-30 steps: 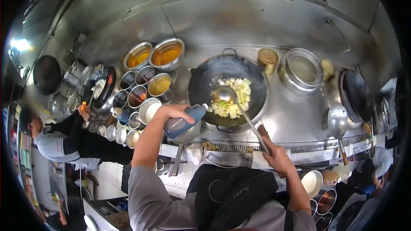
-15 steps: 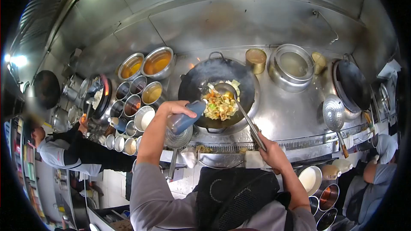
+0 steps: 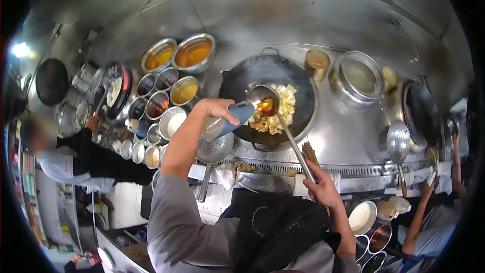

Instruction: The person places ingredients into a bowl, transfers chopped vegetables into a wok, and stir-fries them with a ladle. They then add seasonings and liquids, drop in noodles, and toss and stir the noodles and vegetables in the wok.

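My left hand (image 3: 219,110) grips a plastic bottle (image 3: 217,127), tilted with its bluish neck end toward the wok. Its tip is at the edge of the ladle bowl. My right hand (image 3: 323,190) is closed round the handle of a metal ladle (image 3: 292,144). Brown sauce (image 3: 266,105) lies in the ladle bowl, held over the black wok (image 3: 237,83). Chopped cabbage and other browned food (image 3: 286,105) sit in the wok, partly hidden by the ladle. A bamboo brush (image 3: 309,153) shows just beyond my right hand; whether they touch, I cannot tell.
Left of the wok stand bowls of orange liquid (image 3: 194,53) and several seasoning pots (image 3: 157,104). A perforated strainer (image 3: 214,149) lies near my left forearm. On the right are a large pot (image 3: 357,78) and another strainer (image 3: 398,141). Co-workers stand at both sides.
The ladle has come up from the food and its bowl now holds brown sauce. The bottle's tip has moved to the ladle. My view has shifted slightly.
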Demonstrator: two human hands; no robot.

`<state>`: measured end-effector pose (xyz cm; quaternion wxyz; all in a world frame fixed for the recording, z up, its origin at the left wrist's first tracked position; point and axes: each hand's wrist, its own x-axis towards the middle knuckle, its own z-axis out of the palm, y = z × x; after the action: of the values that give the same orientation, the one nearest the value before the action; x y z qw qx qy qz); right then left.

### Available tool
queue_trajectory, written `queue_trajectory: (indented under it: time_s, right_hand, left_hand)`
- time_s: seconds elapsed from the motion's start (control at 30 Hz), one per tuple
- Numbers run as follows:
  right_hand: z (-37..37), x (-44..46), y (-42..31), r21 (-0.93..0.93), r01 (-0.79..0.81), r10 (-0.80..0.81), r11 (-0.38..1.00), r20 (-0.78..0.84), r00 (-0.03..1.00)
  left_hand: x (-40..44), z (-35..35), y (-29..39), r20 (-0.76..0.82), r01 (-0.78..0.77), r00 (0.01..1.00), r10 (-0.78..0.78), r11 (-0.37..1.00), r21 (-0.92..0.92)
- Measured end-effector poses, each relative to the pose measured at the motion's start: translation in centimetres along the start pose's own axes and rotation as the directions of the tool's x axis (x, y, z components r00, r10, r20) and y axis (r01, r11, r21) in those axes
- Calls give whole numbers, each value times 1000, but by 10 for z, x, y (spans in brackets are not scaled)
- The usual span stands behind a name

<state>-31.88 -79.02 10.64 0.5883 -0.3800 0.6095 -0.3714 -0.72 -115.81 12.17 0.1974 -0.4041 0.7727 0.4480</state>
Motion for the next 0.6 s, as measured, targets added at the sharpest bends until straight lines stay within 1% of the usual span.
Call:
queue_trajectory:
  time_s: [0.03, 0.07, 0.1, 0.13, 0.2, 0.23, 0.27, 0.3, 0.33, 0.4, 0.43, 0.47, 0.53, 0.57, 0.6]
  right_hand:
    - [-3, 1, 3, -32, -20, 19, 999, -29, 999]
    - [-10, 3, 14, -64, -29, 30, 997, 10, 1000]
    - [-22, 7, 33, -429, 194, -247, 882, -71, 967]
    - [-33, 9, 47, -727, 347, -529, 593, -26, 848]
    - [-55, 5, 64, -875, 124, -427, 469, -102, 899]
    - [-59, 7, 68, -910, 20, -359, 413, -143, 922]
    - [-60, 10, 69, -935, -85, -302, 345, -196, 933]
    - [-57, 16, 69, -948, -9, -373, 317, -134, 918]
    - [-47, 26, 65, -953, 18, -390, 301, -106, 915]
    - [-12, 49, 41, -927, 139, -453, 349, -37, 891]
    - [13, 65, 24, -896, 248, -515, 369, 25, 857]
    - [37, 84, 12, -899, 259, -519, 353, 43, 854]
    - [90, 129, -8, -643, 459, -544, 613, 78, 836]
    - [127, 143, -34, -474, 362, -390, 803, 41, 920]
    - [164, 157, -59, -283, 221, -218, 933, 43, 975]
  left_hand:
    - [-14, 3, -1, -40, -35, 999, 30, 991, -132]
    - [-23, 8, -12, -60, -21, 998, 10, 984, -177]
    - [-32, 13, -26, -192, -137, 977, 93, 964, -228]
    - [-44, 18, -42, -331, -251, 930, 158, 933, -258]
    - [-76, 38, -67, -525, -391, 846, 97, 782, -485]
    - [-72, 56, -107, -710, -494, 703, 42, 747, -445]
    - [-103, 63, -99, -750, -597, 662, -15, 594, -539]
    - [-118, 73, -111, -828, -642, 553, -94, 586, -495]
    - [-133, 81, -126, -884, -677, 436, -168, 587, -445]
    - [-166, 86, -143, -885, -717, 332, -327, 522, -462]
    - [-171, 90, -166, -905, -721, 237, -352, 561, -407]
    - [-172, 95, -193, -915, -650, 78, -395, 676, -347]
    - [-186, 95, -219, -871, -560, -64, -488, 740, -373]
    - [-180, 98, -243, -853, -545, -167, -494, 768, -338]
    - [-174, 100, -264, -849, -550, -182, -497, 767, -331]
